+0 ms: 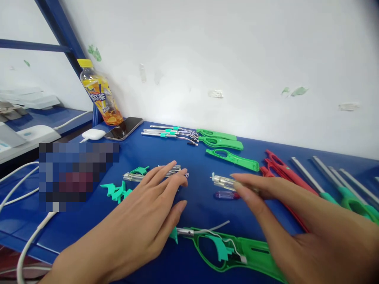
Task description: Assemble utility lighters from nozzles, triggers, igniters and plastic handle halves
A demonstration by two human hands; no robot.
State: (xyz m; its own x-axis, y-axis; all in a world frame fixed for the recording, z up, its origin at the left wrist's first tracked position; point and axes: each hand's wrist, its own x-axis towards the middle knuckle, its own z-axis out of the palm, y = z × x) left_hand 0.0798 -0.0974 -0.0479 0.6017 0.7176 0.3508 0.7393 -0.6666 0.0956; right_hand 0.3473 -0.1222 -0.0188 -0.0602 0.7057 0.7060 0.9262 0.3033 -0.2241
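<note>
My right hand (299,221) pinches a clear plastic lighter fuel tank (222,182) with a white nozzle, raised over the blue table. A screwdriver with a purple handle (225,195) lies just behind it. My left hand (148,213) is open, fingers spread, above the table and partly covering more clear fuel tanks (132,177). Beside it lie several small teal plastic parts (117,192). In front, an open green lighter shell half (254,252) holds a teal trigger (220,247), wires and a metal tube (186,232).
Green shell halves (232,159) and metal tubes with wires (166,135) lie at the back. Red shell halves (284,169) and long metal rods (308,175) are on the right. A phone (126,128), tea bottle (100,94) and white case (93,134) stand back left, near a cable (29,244).
</note>
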